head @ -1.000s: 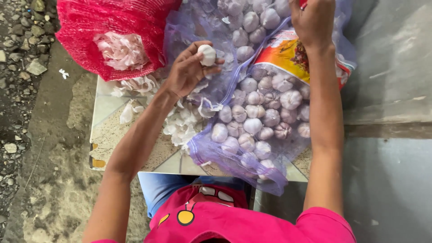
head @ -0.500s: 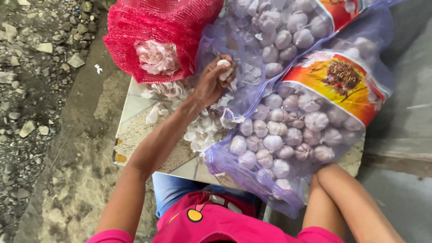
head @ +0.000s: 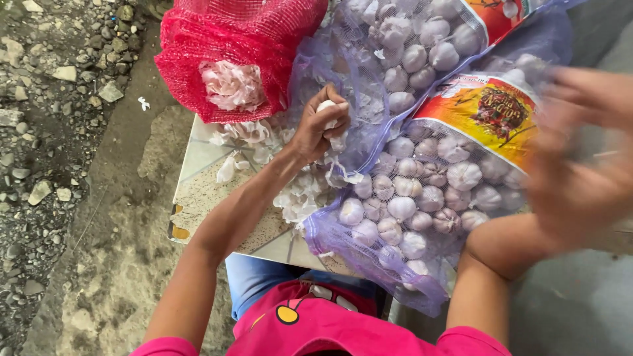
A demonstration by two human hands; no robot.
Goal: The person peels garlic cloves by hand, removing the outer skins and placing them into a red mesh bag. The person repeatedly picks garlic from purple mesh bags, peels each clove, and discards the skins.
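The head camera looks straight down. Just above the middle of the frame, the left hand [head: 318, 125] is curled around a white garlic bulb [head: 328, 105], fingers and thumb pinching it from both sides so that only its pale top shows above the knuckles. The bulb sits over the edge of a purple mesh sack [head: 369, 244] packed with more garlic, which fills the centre and right of the frame and carries an orange and red label [head: 491, 115].

At the right edge, the right hand [head: 580, 158] is a smear of motion blur, raised above the sack; whether it is spread or holding anything cannot be told.

In the upper left lies a red mesh bag [head: 198, 46] with pale skins showing through a gap. Loose garlic skins [head: 290, 191] are scattered below the left hand on a tiled tabletop [head: 198, 191], with gravel ground further left.

The bulb looks light, firm and dry, with a papery skin likely to flake and slide under the fingers. A grip around its rounded sides, as here, seems steadier than pinching the thin top; squeezing hard could split the cloves apart.
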